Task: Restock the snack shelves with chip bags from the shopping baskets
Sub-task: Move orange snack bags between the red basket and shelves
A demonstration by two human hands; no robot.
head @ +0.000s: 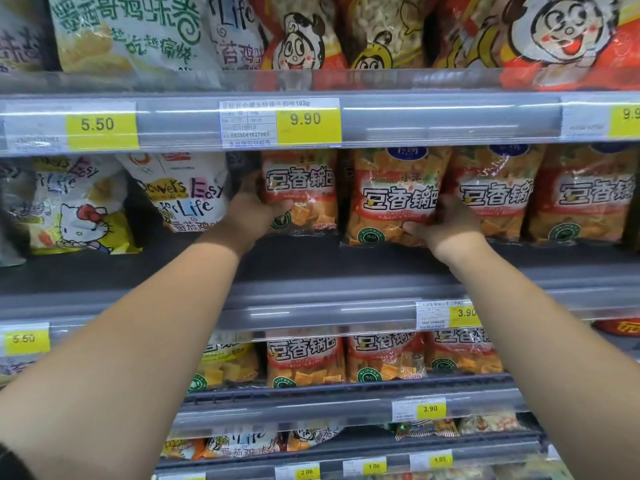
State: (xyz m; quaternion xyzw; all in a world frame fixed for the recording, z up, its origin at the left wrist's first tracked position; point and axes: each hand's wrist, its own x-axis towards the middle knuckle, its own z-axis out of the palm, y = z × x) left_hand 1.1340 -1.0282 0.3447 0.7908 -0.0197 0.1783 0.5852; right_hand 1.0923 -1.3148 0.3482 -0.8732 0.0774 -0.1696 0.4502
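Note:
Both my arms reach up to the middle shelf (311, 268). My left hand (254, 211) grips the left edge of an orange-red chip bag (304, 192) standing upright there. My right hand (446, 225) grips the lower right edge of the neighbouring orange chip bag (391, 199), which sits a little further forward. Two more bags of the same kind (495, 192) (585, 199) stand to the right. No shopping basket is in view.
White snack bags (180, 192) and a cat-print bag (79, 209) fill the shelf's left side. Red cartoon bags (540, 39) line the shelf above. Lower shelves hold more orange chip bags (304, 358). Yellow price tags (308, 124) run along the shelf rails.

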